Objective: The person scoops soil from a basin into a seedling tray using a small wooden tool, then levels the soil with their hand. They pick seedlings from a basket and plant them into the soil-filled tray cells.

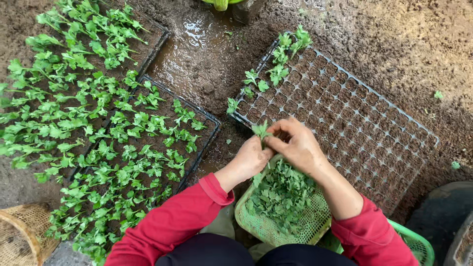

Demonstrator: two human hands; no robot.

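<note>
Green cutting [260, 130] pinched between both hands: left hand [251, 157] and right hand [297, 146] closed on it, fingertips together, just above green basket [266, 227] of cuttings on lap. Black tray [374, 143] ahead, mostly bare cells, few planted at far-left edge. Full trays [148, 143] to left on wet soil.

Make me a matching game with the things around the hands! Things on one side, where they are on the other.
Things:
1. green basket
2. seedling tray
3. woven basket
4. cutting

Places:
A. bottom left corner
B. between both hands' fingers
C. under the wrists, full of leafy cuttings
D. right of the hands, mostly unplanted

Pairs: 1-C, 2-D, 3-A, 4-B
</note>
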